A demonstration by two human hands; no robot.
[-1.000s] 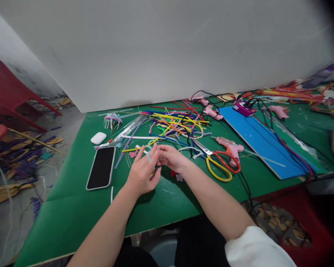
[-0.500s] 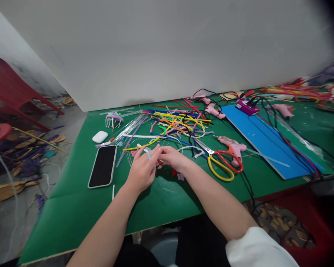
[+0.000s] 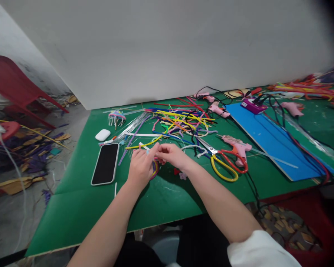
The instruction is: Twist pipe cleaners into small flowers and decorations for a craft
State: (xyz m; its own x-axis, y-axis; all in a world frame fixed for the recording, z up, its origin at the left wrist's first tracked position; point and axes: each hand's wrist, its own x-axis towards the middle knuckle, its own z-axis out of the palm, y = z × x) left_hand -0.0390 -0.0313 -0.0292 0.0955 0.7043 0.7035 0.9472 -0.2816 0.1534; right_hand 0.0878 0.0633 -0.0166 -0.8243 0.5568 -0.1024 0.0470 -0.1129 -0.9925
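Observation:
My left hand (image 3: 141,165) and my right hand (image 3: 172,155) meet over the front middle of the green table (image 3: 80,207). Below the left fingers curves a striped pipe-cleaner piece (image 3: 156,170) in purple, yellow and pink, mostly covered by that hand. The right fingertips are pinched against the left ones; what lies between them is too small and hidden to make out. A small purple flower (image 3: 183,175) and a red bit (image 3: 176,171) lie under my right wrist. Just beyond the hands is a heap of coloured pipe cleaners (image 3: 180,120).
To the left lie a phone (image 3: 105,164), a white case (image 3: 102,134) and a small jellyfish-like craft (image 3: 117,118). Scissors (image 3: 225,167), a pink glue gun (image 3: 238,146) and a blue board (image 3: 272,144) are on the right. Black cords run from a purple power strip (image 3: 253,106).
The striped curved piece now shows below my left hand. Both hands stay together with fingers slightly shifted. The whole view has moved a little.

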